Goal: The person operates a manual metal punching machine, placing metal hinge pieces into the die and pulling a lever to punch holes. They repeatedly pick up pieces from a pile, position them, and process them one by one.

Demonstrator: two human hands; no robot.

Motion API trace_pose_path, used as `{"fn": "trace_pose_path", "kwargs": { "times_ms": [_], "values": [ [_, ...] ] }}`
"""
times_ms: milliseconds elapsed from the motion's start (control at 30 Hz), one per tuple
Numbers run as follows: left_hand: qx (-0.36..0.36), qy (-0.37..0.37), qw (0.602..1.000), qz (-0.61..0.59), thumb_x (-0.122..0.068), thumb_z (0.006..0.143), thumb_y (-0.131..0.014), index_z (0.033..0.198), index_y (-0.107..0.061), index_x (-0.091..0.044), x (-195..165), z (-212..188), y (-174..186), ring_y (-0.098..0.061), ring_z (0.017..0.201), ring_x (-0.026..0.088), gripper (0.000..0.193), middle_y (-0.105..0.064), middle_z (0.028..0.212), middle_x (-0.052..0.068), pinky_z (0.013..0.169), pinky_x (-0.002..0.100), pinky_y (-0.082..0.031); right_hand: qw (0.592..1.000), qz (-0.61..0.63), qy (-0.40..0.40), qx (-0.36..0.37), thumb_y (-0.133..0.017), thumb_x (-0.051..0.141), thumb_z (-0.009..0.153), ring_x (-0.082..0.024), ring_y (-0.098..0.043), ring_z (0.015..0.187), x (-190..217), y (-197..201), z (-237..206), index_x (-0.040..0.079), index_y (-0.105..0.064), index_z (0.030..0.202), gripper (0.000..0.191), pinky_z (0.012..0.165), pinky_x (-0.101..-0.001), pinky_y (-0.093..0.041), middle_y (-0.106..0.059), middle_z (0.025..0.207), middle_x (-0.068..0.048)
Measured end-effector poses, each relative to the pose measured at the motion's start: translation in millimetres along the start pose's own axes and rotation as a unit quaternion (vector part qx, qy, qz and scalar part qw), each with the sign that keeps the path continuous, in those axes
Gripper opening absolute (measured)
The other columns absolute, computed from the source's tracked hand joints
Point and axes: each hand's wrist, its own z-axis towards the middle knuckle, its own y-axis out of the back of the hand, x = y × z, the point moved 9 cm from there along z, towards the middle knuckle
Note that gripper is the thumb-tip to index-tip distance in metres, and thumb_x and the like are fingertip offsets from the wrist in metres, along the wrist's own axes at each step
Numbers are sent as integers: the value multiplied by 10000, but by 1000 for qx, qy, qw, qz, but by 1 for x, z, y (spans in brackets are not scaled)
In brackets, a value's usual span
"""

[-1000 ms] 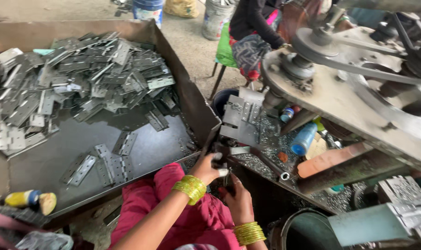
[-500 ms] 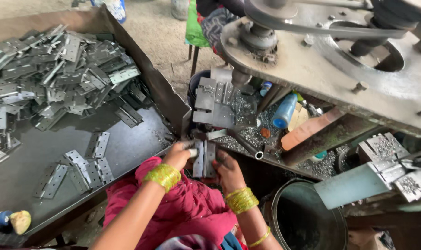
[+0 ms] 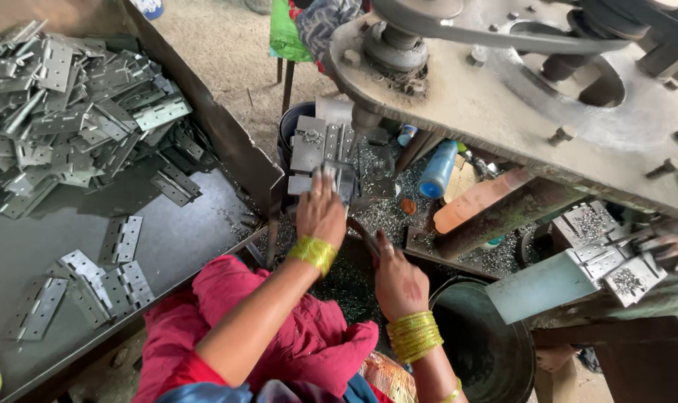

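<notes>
My left hand (image 3: 320, 213), with yellow bangles at the wrist, reaches forward to the die block (image 3: 316, 145) of a grey press machine (image 3: 503, 97). Its fingers hold a small grey metal hinge plate (image 3: 339, 179) against the block. My right hand (image 3: 398, 280), also bangled, sits lower and to the right over a bed of metal chips. It is closed around a thin dark rod (image 3: 363, 235) that slants up toward the die. Red cloth (image 3: 279, 328) covers my lap below both arms.
A dark metal tray (image 3: 189, 239) on the left holds a heap of hinge plates (image 3: 70, 112) and a few loose ones (image 3: 92, 280). A dark bucket (image 3: 480, 343) stands at lower right. A blue bottle (image 3: 437, 168) lies under the press. Another person's hand (image 3: 671, 246) works at the right edge.
My left hand has moved forward from my lap with the hinge plate and set it at the die. My right hand has dropped lower and to the right. The view has shifted right.
</notes>
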Motion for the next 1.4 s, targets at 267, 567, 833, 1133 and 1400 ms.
{"fn": "trace_pose_path", "kwargs": {
  "times_ms": [267,567,833,1133,1400],
  "values": [
    [291,14,952,88,-456,999,-503,1201,-721,-93,-10,15,-14,-167,1543,354,469,-319,1627,148,1211,579,-33,994,44,50,91,-573,225,901,-418,-676,1011,-26,-93,15,77,-358,1501,654,825,-510,-536,-664,1200,-254],
    [217,25,965,147,-268,976,-556,1158,-761,-127,0,43,-9,-216,1539,358,308,-385,1601,144,1224,609,24,980,153,-69,108,-663,371,882,-438,-672,1010,-74,-132,10,74,-483,1373,601,831,-513,-528,-705,1049,-261],
    [221,11,973,72,-237,962,-557,1060,-792,-117,8,27,-7,-237,1528,366,281,-378,1606,147,1235,544,11,969,164,-160,94,-655,321,886,-458,-679,961,-97,-192,-24,53,-595,1158,386,785,-541,-532,-720,963,-272],
    [114,32,989,94,-220,966,-476,1273,-670,-12,5,59,-38,-250,1501,342,419,-436,1546,161,1230,510,-9,977,106,-158,93,-617,411,924,-460,-697,909,-82,-142,-10,87,-624,1184,415,755,-545,-554,-715,927,-253],
    [260,18,958,118,-221,997,-458,1272,-694,-104,1,39,-30,-121,1569,355,381,-258,1674,106,1236,541,58,980,130,-131,72,-745,450,795,-470,-673,935,-92,-134,1,67,-622,1160,543,768,-538,-531,-698,933,-270]
  ]
}}
